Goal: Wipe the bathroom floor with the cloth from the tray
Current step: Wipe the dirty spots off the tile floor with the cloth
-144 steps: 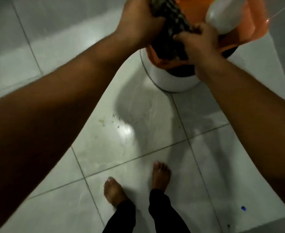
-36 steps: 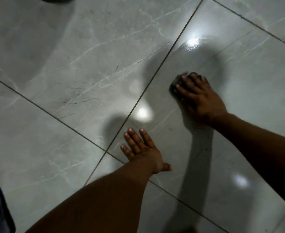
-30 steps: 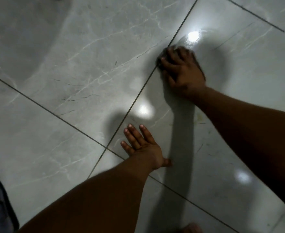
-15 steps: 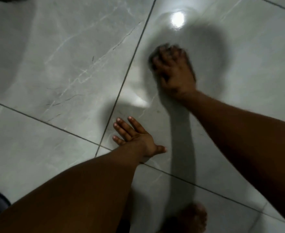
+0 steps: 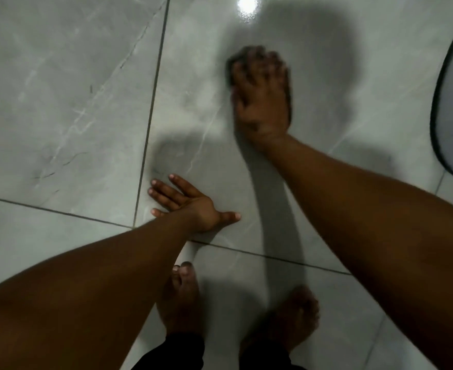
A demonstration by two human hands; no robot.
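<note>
My right hand [image 5: 262,100] presses flat on a dark cloth [image 5: 233,65] against the grey marbled floor tile [image 5: 73,89]; only the cloth's dark edge shows past my fingertips and the hand is motion-blurred. My left hand [image 5: 190,204] rests palm-down on the tile nearer to me, fingers spread, holding nothing. It sits just right of a grout line. The tray is out of view.
My two bare feet [image 5: 182,297] stand on the tile at the bottom centre. A round grey object with a dark rim [image 5: 452,102] cuts in at the right edge. A bright light reflection [image 5: 246,5] glares on the wet tile at the top.
My right hand with the cloth has slid over the tile, right of the grout line it was on a second ago. The view has tilted down, so my feet now show. My left hand stays planted.
</note>
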